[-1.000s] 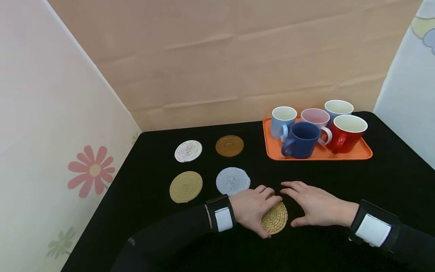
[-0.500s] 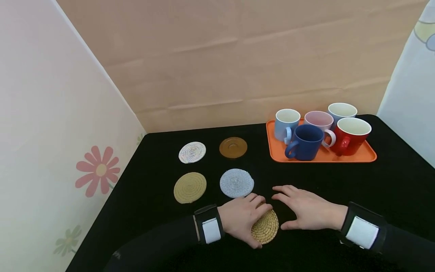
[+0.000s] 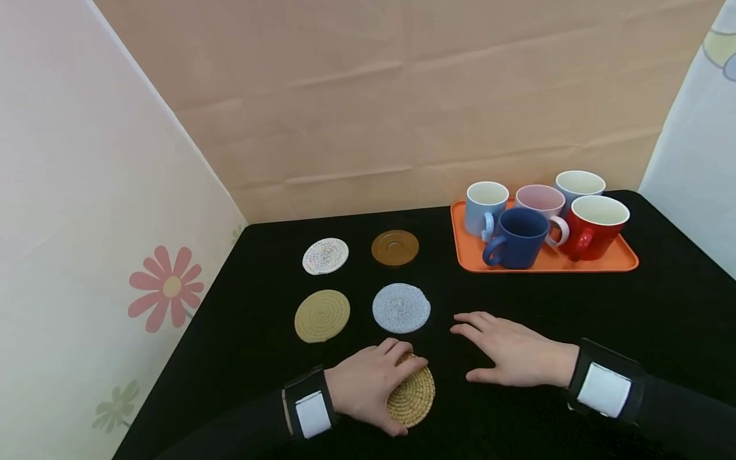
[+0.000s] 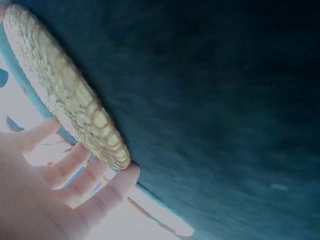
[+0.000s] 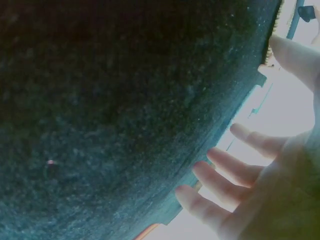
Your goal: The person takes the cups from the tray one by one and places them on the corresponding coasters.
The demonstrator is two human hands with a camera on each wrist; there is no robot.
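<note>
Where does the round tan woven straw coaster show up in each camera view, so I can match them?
Head: lower centre, the coaster in the left hand.
Left wrist: upper left, the coaster slanting, nearly edge-on.
Right wrist: top right, a thin woven strip, probably the coaster.
Shared landmark: the flat black tabletop, bluish in both wrist views.

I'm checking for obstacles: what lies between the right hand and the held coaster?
The head view shows only bare black tabletop between the right hand and held coaster.
</note>
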